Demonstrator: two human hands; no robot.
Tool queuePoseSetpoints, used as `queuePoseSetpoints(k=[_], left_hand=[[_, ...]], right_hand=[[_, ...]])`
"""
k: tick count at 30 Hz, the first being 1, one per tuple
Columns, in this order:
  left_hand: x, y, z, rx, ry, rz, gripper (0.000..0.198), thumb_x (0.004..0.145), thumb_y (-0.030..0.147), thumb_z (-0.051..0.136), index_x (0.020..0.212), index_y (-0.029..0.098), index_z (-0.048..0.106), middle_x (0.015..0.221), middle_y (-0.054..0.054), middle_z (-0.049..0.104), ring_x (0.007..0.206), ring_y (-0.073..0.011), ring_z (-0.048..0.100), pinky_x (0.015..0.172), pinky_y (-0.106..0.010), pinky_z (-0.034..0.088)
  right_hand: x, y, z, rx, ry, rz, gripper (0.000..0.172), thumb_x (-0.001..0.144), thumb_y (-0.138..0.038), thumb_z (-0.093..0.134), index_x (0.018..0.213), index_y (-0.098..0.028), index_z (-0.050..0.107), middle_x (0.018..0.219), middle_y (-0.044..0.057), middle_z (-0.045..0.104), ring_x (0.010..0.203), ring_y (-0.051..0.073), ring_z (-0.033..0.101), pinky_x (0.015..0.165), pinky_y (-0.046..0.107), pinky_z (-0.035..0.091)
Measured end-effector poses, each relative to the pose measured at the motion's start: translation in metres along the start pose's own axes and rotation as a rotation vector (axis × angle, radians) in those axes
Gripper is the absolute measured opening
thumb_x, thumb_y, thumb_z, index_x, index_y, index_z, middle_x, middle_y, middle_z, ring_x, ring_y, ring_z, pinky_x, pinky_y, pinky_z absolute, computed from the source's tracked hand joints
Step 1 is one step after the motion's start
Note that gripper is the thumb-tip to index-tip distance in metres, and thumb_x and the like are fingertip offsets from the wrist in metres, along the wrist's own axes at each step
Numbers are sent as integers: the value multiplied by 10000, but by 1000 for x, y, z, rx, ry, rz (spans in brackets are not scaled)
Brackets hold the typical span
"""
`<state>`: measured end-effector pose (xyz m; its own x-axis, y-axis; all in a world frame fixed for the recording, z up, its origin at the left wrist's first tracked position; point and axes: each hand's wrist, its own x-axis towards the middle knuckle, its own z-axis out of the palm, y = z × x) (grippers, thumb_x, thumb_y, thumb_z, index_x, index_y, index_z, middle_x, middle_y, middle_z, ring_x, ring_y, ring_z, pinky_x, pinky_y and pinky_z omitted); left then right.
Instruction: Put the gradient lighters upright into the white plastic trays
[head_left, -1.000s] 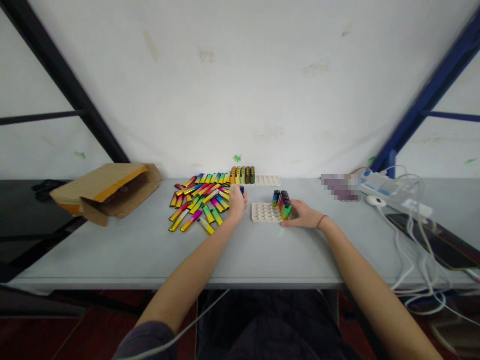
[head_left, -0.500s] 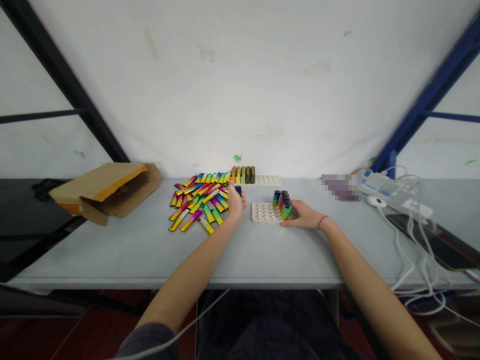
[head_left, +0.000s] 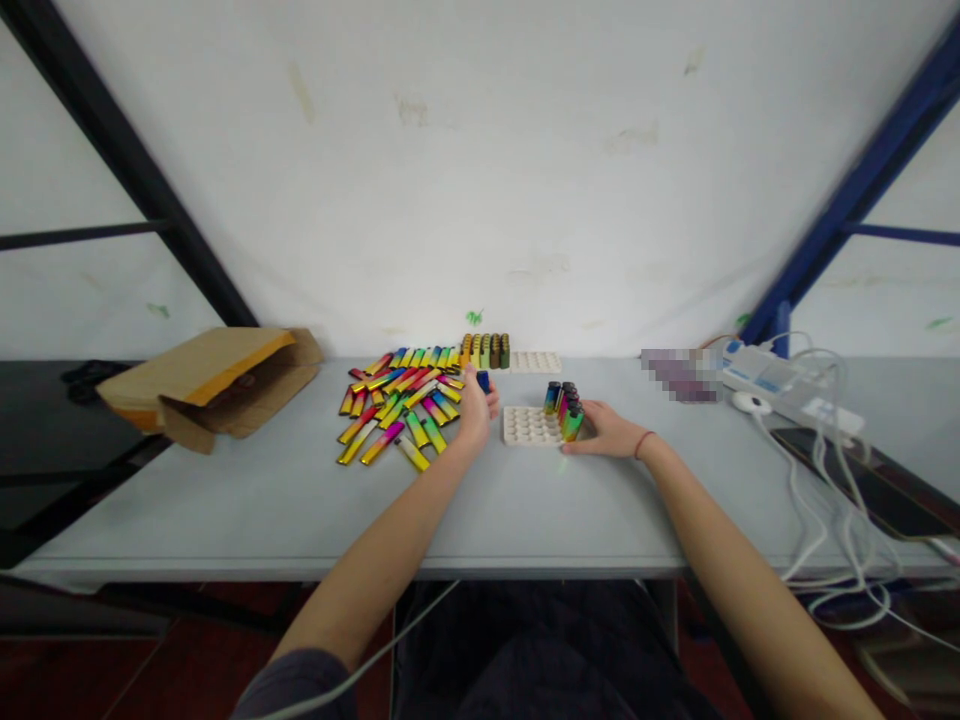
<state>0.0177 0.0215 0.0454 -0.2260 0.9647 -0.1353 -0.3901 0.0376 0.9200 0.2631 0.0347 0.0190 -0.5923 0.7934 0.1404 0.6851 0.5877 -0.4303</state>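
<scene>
Dark blue at its visible tip, the small piece (head_left: 484,381) sat clamped in the grip of my left hand (head_left: 477,412). It was held just above the desk (head_left: 300,500), between the loose pile (head_left: 397,400) and the white tray (head_left: 529,427). My right hand (head_left: 609,430) lay against the tray's right side, beside the upright pieces (head_left: 566,403); I could not tell whether its grip was closed on one of them.

As I judged it, the piece wanted turning upright and lowering squarely over an open socket, with the right hand pinning the tray so nothing standing tipped.

My fingers hid most of the piece, so which end was up was unclear. The far tray (head_left: 536,361) and its row (head_left: 486,350) were too small to read.
</scene>
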Motion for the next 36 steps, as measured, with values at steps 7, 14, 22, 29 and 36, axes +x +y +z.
queuePoseSetpoints(k=[7,14,22,29,36], left_hand=[[-11,-12,7,356,-295,440,153,897,362,593,893,209,590,812,-7,642,749,-130,607,686,-217,474],[-12,-21,9,540,-420,535,168,845,281,673,980,200,733,1031,-66,706,891,-178,642,798,-268,505],[-10,-28,8,674,-500,613,213,861,296,649,1036,218,741,1048,-80,719,943,-213,655,901,-336,524],[-10,-30,9,721,-445,633,265,870,254,642,1132,274,674,1010,-38,721,925,-209,671,954,-353,510],[-13,-23,5,899,-518,769,333,937,251,510,1224,249,680,1106,-88,693,1050,-237,627,1038,-379,447]], right_hand=[[1,2,1,15,7,-15,742,683,-614,765,1257,-162,637,1286,161,676,1190,370,618,1065,523,451],[1,5,4,28,35,-25,716,675,-586,778,1245,-175,639,1266,152,691,1174,364,632,1062,535,457],[1,4,3,14,23,-7,740,667,-611,779,1250,-176,646,1280,152,682,1191,371,622,1066,531,458],[2,5,4,5,16,-9,744,678,-617,768,1265,-180,635,1289,148,678,1203,371,614,1077,531,447],[1,3,3,-3,5,-1,767,682,-612,765,1286,-161,621,1300,165,670,1212,376,608,1085,530,441]])
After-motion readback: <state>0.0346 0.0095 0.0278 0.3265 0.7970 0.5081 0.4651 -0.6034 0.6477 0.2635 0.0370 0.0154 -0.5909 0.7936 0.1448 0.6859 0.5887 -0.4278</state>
